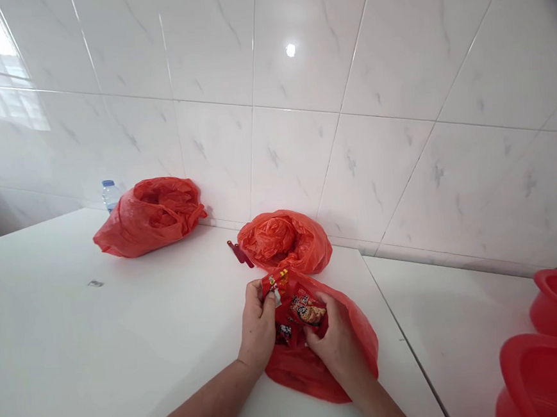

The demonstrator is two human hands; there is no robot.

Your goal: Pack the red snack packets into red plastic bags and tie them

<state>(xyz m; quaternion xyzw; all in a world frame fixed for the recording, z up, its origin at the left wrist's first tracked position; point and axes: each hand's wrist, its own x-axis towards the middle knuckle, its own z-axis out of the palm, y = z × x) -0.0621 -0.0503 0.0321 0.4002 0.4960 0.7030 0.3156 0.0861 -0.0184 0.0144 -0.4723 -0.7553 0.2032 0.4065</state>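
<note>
An opened red plastic bag (315,376) lies on the white table in front of me, with small red snack packets inside. My left hand (260,313) pinches a red snack packet with yellow print (277,282) at the bag's far left rim. Inside the bag's mouth, my right hand (334,332) grips another red packet with a food picture (307,309) between thumb and fingers. A smaller dark-printed packet (283,333) shows between the two hands, deeper in the bag. The rest of the contents is hidden.
Behind is a bunched red bag (310,238), with dark red strip-like items (240,254) beside it. Another full red bag (139,222) and a bottle (110,195) stand by the tiled wall. Red baskets (522,369) sit at right; a small scrap (95,283) lies left.
</note>
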